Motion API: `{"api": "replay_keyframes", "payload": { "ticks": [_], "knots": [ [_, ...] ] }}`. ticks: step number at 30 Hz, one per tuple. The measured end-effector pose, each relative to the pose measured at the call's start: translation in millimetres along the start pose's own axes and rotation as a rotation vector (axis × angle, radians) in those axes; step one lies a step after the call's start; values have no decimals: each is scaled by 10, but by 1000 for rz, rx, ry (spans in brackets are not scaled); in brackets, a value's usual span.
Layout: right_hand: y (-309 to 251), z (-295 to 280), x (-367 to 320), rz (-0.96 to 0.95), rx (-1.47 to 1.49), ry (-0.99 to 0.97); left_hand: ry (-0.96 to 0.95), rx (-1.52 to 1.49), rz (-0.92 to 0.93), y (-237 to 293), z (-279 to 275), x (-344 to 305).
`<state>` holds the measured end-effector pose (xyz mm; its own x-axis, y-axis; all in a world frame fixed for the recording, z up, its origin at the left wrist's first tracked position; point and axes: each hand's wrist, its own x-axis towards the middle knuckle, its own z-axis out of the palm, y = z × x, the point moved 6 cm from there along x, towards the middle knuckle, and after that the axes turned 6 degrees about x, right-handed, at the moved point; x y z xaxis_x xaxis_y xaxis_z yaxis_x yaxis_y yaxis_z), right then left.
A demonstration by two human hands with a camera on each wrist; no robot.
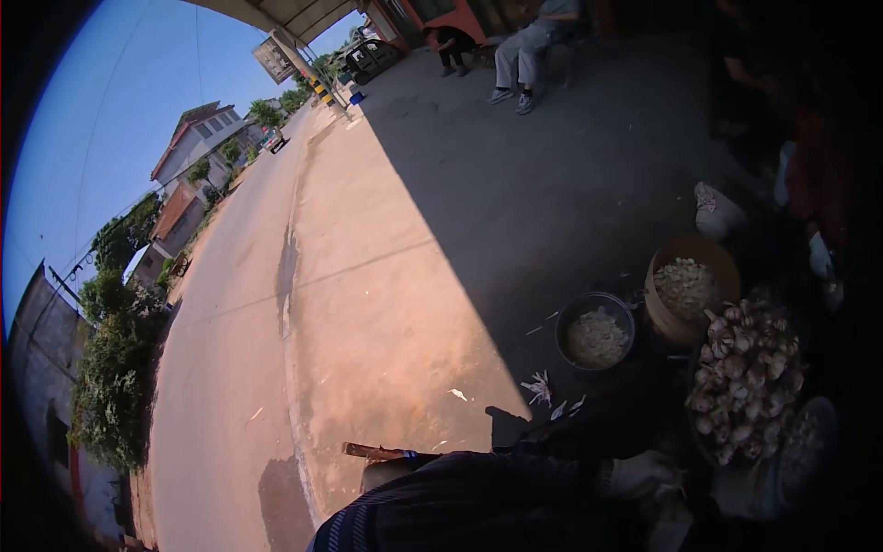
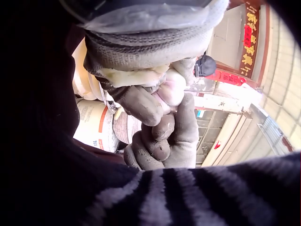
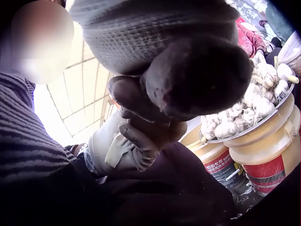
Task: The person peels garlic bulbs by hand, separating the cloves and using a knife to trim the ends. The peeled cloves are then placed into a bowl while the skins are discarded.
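Both hands wear pale gloves with dark, dirty fingers. In the left wrist view, the left hand (image 2: 150, 56) grips a white and purple garlic bulb (image 2: 172, 88), with a pale strip (image 2: 134, 76) along its fingers. Below it, the curled right hand (image 2: 171, 141) pinches the bulb's lower side between thumb and forefinger. The right wrist view has the right hand (image 3: 164, 56) large above the left hand (image 3: 134, 143); the bulb is hidden there. Low in the head view, the left hand (image 1: 641, 474) is dim, beside the heaped garlic bulbs (image 1: 745, 377).
A pot (image 1: 596, 331) and a tan bucket (image 1: 694, 285) hold pale cloves, left of the heap. A bowl (image 1: 808, 451) stands at the far right. Scraps (image 1: 538, 388) lie on the ground. A seated person (image 1: 533, 46) is farther back; a road (image 1: 216, 322) runs along the left.
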<state>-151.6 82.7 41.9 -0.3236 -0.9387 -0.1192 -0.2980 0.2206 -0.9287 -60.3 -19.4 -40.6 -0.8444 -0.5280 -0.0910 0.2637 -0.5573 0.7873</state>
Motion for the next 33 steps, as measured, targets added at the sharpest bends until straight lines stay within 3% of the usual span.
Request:
{"api": "replay_keyframes", "payload": {
  "ticks": [1, 2, 3, 5, 6, 8, 9, 10, 11, 12, 14, 15, 16, 17, 20, 22, 24, 27, 31, 33],
  "knots": [
    [-83, 33, -13, -265, -173, 1, -11, 27, 28, -2, -21, 11],
    [-78, 55, -25, -268, -176, 9, 36, -104, -55, 102, 53, -11],
    [-94, 168, -54, -306, -324, -108, 94, -240, -131, 215, 131, -40],
    [-92, 411, -139, -474, -745, -278, 148, -95, -134, 314, 108, -6],
    [171, 509, -128, -477, -749, -272, 206, 43, -141, 339, 91, 0],
    [823, 677, -142, -555, -835, -262, 201, -70, -120, 367, 119, 43],
    [508, 696, -189, -581, -894, -176, 150, -125, -83, 558, 215, -8],
    [236, 668, -191, -602, -753, -232, 135, -81, -145, 681, 271, -83],
    [516, 646, -168, -430, -627, -216, 137, -206, -45, 593, 252, 26],
    [-13, 553, -224, -570, -625, -247, 50, -144, -73, 554, 187, 41],
    [273, 516, -176, -233, -424, -295, -37, -157, -127, 618, 235, 46],
    [276, 391, -223, -189, -314, -226, -6, -97, -115, 624, 261, 26],
    [464, 367, -257, -52, -354, -292, -165, -89, -44, 494, 175, 76],
    [446, 263, -307, 20, -332, -249, -127, -172, -65, 459, 196, 106],
    [501, 70, -386, 160, -288, -193, -144, -45, -212, 576, 333, 121],
    [377, -60, -398, 274, -143, -172, -202, -78, -206, 615, 414, 196],
    [210, -210, -373, 486, 51, -20, -196, -105, -191, 642, 456, 236],
    [83, -310, -366, 609, 217, 99, -192, -99, -208, 622, 383, 196],
    [90, -200, -333, 525, 227, 39, -208, -124, -200, 529, 262, 163],
    [180, -8, -379, 635, 353, -55, -249, -155, -207, 525, 255, 123]
  ]
}}
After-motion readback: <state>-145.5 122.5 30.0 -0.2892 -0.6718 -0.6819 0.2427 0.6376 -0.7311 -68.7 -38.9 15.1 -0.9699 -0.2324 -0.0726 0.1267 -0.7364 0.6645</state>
